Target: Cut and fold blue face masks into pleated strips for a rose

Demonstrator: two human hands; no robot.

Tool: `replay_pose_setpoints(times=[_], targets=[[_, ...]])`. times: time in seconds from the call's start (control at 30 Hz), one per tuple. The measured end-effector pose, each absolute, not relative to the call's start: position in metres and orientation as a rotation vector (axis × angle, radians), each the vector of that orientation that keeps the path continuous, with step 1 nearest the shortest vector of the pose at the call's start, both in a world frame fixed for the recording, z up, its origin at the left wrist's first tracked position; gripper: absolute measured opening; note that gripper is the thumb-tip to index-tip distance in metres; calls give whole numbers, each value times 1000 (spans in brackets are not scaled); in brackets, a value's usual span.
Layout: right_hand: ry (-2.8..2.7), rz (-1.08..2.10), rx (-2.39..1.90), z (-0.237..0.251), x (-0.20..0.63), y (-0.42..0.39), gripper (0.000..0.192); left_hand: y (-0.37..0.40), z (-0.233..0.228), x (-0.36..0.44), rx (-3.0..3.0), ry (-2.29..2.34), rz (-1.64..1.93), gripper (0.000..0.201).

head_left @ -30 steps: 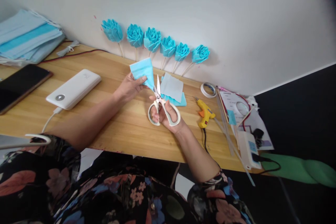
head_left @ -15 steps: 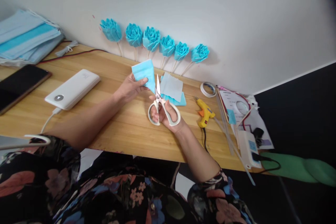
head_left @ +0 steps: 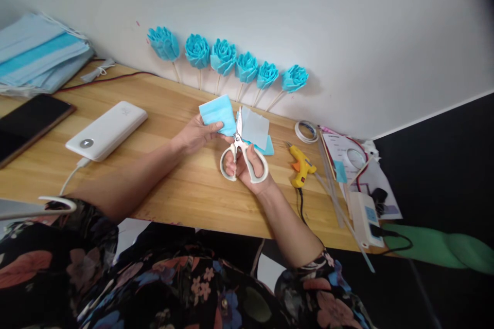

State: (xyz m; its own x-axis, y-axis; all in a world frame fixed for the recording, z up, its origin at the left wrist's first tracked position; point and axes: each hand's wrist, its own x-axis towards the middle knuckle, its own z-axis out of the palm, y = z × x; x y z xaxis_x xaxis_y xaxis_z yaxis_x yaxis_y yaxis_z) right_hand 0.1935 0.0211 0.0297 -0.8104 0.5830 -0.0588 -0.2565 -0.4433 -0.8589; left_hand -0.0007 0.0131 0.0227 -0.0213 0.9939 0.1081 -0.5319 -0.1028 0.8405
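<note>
Between the thumb and fingers of my left hand [head_left: 198, 132] is a folded piece of light blue fabric [head_left: 216, 113], like mask material. My right hand [head_left: 250, 169] grips a pair of scissors [head_left: 238, 140] by white loop handles, blades pointing up and away from me. The blades stand at the right lower edge of the held piece; whether they touch it I cannot tell. Just behind the scissors, a pale whitish sheet [head_left: 256, 128] lies over blue fabric pieces [head_left: 266, 148] on the table.
Several blue fabric flowers [head_left: 223, 57] on sticks lean against the wall. A yellow glue gun [head_left: 302, 164] and a tape roll [head_left: 306, 132] lie on the right, near a white power strip [head_left: 365, 218]. Leftward are a white power bank [head_left: 107, 131], a phone [head_left: 34, 123] and stacked face masks [head_left: 40, 56].
The blue fabric piece has shifted right and slightly down and turned flatter in my left hand. The scissors have moved a little to the right.
</note>
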Motion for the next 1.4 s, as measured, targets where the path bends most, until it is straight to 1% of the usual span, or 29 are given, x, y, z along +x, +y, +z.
replay_pose_setpoints(times=[0.23,0.53,0.73,1.0,1.4], targets=[[-1189,2239,-478,31,192,18,59,14,21,-1,876,707,1512,33],[-1175,2211,-536,35,190,15,61,15,19,-2,864,722,1527,34],[-1171,2206,-518,35,190,12,57,15,19,-3,863,730,1521,35],[-1232,2174,-565,34,190,12,66,16,19,-4,835,742,1534,38],[-1248,2196,-558,30,192,16,63,14,24,-9,807,762,1462,40]])
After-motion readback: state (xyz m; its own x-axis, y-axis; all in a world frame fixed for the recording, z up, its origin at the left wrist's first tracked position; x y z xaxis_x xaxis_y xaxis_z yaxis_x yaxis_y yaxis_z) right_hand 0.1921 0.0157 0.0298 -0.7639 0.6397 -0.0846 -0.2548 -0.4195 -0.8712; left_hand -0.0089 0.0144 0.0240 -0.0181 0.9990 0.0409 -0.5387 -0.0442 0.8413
